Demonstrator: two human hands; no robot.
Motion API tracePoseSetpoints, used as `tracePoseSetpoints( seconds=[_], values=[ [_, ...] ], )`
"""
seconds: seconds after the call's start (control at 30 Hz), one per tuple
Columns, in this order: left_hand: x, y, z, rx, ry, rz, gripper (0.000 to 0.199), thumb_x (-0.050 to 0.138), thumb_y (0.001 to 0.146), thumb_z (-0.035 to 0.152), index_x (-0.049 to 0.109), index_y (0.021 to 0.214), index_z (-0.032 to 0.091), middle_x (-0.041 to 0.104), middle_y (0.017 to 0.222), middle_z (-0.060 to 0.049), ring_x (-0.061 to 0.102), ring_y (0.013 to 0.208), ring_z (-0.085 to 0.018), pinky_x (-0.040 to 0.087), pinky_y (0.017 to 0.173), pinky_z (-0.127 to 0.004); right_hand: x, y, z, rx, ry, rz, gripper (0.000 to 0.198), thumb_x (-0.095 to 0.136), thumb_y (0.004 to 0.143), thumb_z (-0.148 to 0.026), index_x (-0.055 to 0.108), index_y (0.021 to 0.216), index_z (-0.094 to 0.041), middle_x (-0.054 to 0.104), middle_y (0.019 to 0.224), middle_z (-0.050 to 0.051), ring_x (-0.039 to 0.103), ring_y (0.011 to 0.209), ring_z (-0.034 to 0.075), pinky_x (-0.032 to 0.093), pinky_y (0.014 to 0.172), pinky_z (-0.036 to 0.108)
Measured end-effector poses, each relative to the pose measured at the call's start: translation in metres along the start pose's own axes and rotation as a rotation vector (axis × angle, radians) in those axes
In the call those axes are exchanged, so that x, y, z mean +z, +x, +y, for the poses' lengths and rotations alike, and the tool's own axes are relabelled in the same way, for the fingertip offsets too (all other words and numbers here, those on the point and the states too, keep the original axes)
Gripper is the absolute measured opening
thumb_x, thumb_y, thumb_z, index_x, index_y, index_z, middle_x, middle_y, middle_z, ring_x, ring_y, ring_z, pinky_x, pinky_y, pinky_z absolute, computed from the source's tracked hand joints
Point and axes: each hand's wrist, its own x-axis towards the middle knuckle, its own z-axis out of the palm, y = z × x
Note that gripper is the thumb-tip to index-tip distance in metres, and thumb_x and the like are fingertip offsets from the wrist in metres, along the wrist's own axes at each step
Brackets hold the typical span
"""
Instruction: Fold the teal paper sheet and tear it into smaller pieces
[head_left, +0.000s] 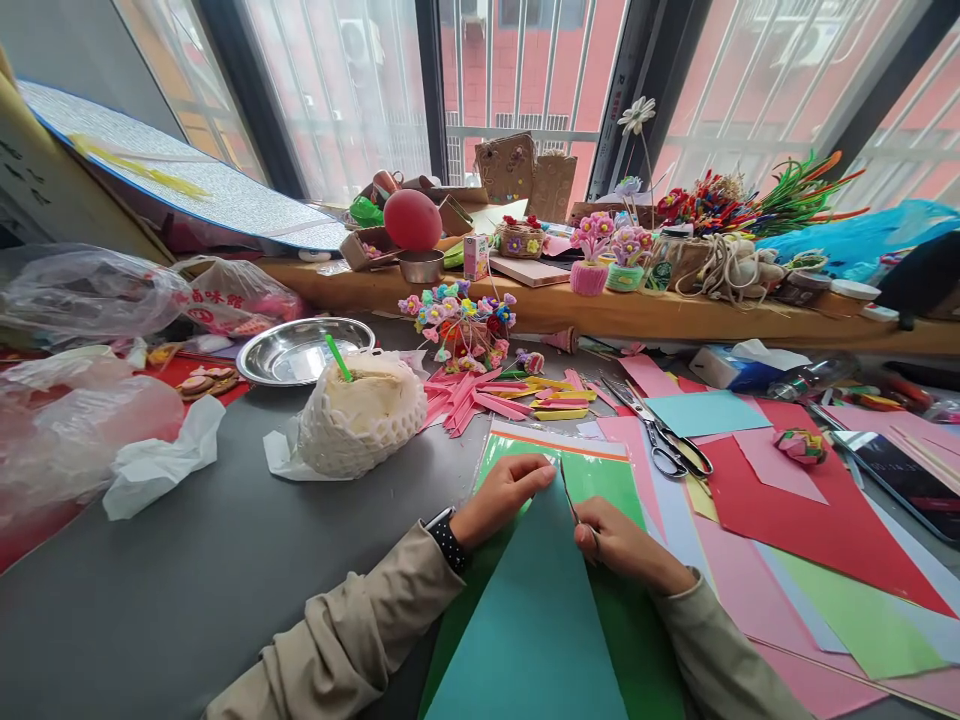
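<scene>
A sheet of teal paper (536, 610) lies in front of me, narrowing to a point at its far end. My left hand (501, 497), with a dark dotted watch band at the wrist, pinches the paper near that tip. In my right hand (628, 545) is a small pair of scissors (568, 492), its narrow blades pointing away from me along the paper's right edge. Fingers hide most of the handles. Under the teal sheet is a green sheet pack (600, 478) in a clear sleeve.
Pink and yellow folded strips (517, 398) lie beyond my hands. Large black-handled scissors (667, 445) rest on coloured papers (795, 510) at right. A coconut in white foam net (364, 415) with a green straw and a metal plate (259, 365) stand left. Crafts line the windowsill (525, 293).
</scene>
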Motion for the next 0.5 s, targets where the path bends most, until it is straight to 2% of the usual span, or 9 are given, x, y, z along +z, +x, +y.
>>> tracePoseSetpoints(
  seconds=[0.2,0.5],
  values=[
    [0.0,0.0,-0.0019,0.019,-0.003,-0.015,0.029,0.041,0.076,0.036,0.04,0.057,0.014,0.033,0.056,0.004,0.031,0.055,-0.008,0.026,0.052,-0.02,-0.0001,0.0002,-0.0017,-0.002,0.043,-0.026,0.058,0.016,0.065,-0.075,0.02,0.05,-0.019,0.02,0.049,-0.006,0.017,0.045,0.006,0.013,0.04,0.023],
    [-0.0006,-0.0006,-0.0012,0.008,0.0,-0.001,0.031,0.042,0.075,0.039,0.037,0.055,0.015,0.03,0.056,0.004,0.029,0.054,-0.008,0.026,0.052,-0.02,0.0015,-0.0002,-0.0033,0.017,0.091,-0.031,0.058,0.018,0.064,-0.076,0.018,0.049,-0.019,0.018,0.048,-0.006,0.015,0.045,0.006,0.013,0.041,0.024]
  ],
)
